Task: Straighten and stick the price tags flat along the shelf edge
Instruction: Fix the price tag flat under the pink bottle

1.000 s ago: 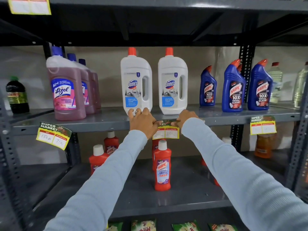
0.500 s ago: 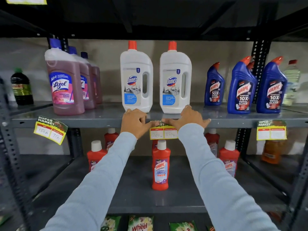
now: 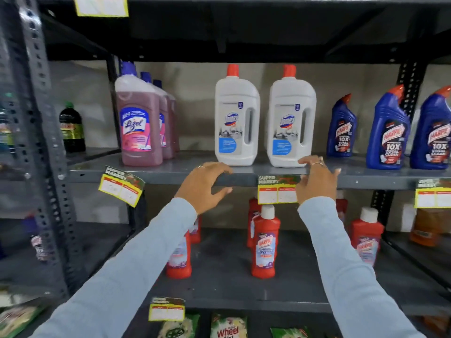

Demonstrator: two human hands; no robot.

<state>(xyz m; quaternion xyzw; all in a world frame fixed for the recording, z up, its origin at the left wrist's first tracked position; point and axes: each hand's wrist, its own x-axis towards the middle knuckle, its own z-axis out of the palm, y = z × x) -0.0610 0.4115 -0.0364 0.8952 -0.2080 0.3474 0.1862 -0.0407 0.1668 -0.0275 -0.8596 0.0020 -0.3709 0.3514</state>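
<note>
Middle price tag (image 3: 275, 190) level on shelf edge (image 3: 244, 178), right hand (image 3: 317, 181) touching it

My left hand (image 3: 203, 185) came off the middle price tag (image 3: 277, 190) and moved left along the shelf edge (image 3: 241, 178), fingers curled open. My right hand (image 3: 316, 182) slid onto the tag's right end, which now hung level.

Looking at a shop aisle, supermarket type. Grey slotted-steel shelving (image 3: 244, 178) carrying cleaning products in ranks: pink Lizol bottles (image 3: 139, 125), white Domex jugs (image 3: 235, 123), blue Harpic bottles (image 3: 390, 132), red bottles (image 3: 264, 242) on the tier below, Wheel packets (image 3: 228, 329) lowest. Yellow "SUPER MARKET" price tags (image 3: 277, 190) hanging along shelf edges, one (image 3: 120, 189) sitting crooked.
</note>
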